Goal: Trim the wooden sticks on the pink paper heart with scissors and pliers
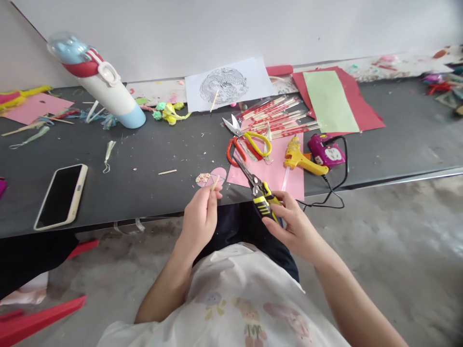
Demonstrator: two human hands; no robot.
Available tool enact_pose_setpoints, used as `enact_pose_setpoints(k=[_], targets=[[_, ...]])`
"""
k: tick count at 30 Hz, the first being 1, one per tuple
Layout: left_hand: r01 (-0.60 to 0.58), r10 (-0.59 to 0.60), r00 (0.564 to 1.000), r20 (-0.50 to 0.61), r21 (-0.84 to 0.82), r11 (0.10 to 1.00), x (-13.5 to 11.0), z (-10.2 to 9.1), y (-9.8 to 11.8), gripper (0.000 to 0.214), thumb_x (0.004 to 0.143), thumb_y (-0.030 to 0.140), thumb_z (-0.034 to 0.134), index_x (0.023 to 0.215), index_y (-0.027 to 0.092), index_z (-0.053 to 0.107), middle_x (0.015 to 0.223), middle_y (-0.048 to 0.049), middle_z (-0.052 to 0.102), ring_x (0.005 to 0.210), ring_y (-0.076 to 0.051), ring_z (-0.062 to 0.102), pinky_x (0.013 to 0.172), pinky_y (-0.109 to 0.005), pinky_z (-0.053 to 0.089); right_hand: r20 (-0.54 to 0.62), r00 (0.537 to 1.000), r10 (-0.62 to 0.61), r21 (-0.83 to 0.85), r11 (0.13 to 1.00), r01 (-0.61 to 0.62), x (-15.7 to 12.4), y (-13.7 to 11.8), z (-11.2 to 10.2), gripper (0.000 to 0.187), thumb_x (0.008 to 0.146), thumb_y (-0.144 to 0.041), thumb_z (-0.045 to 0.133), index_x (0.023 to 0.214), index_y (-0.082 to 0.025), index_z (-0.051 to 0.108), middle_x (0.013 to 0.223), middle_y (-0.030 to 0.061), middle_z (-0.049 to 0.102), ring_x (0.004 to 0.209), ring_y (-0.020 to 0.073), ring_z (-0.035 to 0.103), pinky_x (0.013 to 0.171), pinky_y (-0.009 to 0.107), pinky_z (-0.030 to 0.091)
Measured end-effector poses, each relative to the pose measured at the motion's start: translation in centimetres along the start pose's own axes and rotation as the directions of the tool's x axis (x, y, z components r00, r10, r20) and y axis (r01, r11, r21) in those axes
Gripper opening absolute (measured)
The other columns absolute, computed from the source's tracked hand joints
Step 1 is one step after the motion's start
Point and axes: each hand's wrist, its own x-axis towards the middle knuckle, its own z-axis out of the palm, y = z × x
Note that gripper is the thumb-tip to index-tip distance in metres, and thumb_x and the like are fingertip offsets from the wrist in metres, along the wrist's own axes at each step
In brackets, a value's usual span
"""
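Left hand (200, 214) pinches a thin stick (214, 183) at the table (144, 164) edge, by a pink heart (216, 175). Right hand (292, 221) grips yellow-black snips (257, 188), blades toward the stick.

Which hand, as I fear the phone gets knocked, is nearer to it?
Left. The left hand, pinching a stick, is at the table edge right of the phone; the right hand, gripping cutters, is even farther right.

One phone (61, 195), one bottle (103, 86), one yellow-handled cutter (259, 189)
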Motion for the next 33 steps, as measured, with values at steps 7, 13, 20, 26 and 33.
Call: enact_pose_setpoints(k=[7,13,20,26,33], targets=[[0.003,-0.003,0.999,0.036,0.008,1.000,-0.1,0.2,0.2,0.029,0.099,0.032,0.037,0.108,0.019,0.061,0.086,-0.0014,0.067,0.081,-0.010,0.063,0.079,-0.020,0.046,-0.052,0.995,-0.083,-0.222,0.972,0.069,-1.1,-0.8,0.4,0.017,0.083,-0.034,0.061,0.071,-0.022,0.059,0.122,0.0146,0.042,0.114,0.0352,0.045,0.092,0.053,0.044],[0.004,-0.002,0.999,0.050,-0.043,0.999,-0.3,0.4,0.3,0.031,0.099,0.033,0.035,0.098,0.018,0.062,0.082,-0.0008,0.066,0.078,-0.009,0.061,0.077,-0.019,0.045,-0.040,0.995,-0.096,-0.217,0.972,0.085,-1.3,-0.8,0.7,0.019,0.080,-0.035,0.064,0.067,-0.020,0.061,0.118,0.0146,0.041,0.111,0.0363,0.046,0.088,0.054,0.045],[-0.016,0.019,0.997,0.073,-0.049,0.999,-0.3,0.3,0.4,0.029,0.099,0.030,0.036,0.088,0.019,0.061,0.079,0.0000,0.065,0.073,-0.009,0.059,0.073,-0.020,0.043,-0.002,0.997,-0.082,-0.204,0.976,0.080,-1.4,-0.8,0.7,0.020,0.083,-0.032,0.062,0.069,-0.018,0.062,0.118,0.0142,0.041,0.113,0.0334,0.045,0.090,0.050,0.044],[-0.031,0.030,0.996,0.089,0.008,1.000,-0.3,0.2,0.3,0.027,0.098,0.029,0.038,0.086,0.019,0.060,0.081,-0.0004,0.065,0.072,-0.009,0.059,0.072,-0.020,0.043,0.032,0.997,-0.076,-0.160,0.984,0.081,-1.3,-0.7,0.7,0.021,0.084,-0.032,0.061,0.069,-0.017,0.060,0.117,0.0135,0.042,0.113,0.0315,0.045,0.090,0.046,0.043],[-0.075,0.070,0.992,0.104,0.050,0.996,-0.3,0.2,0.1,0.023,0.097,0.025,0.040,0.087,0.019,0.060,0.080,0.0003,0.064,0.072,-0.009,0.058,0.071,-0.019,0.043,0.049,0.994,-0.094,-0.127,0.987,0.099,-1.4,-0.3,0.7,0.023,0.085,-0.034,0.061,0.071,-0.016,0.060,0.117,0.0139,0.041,0.112,0.0315,0.044,0.090,0.046,0.043]])
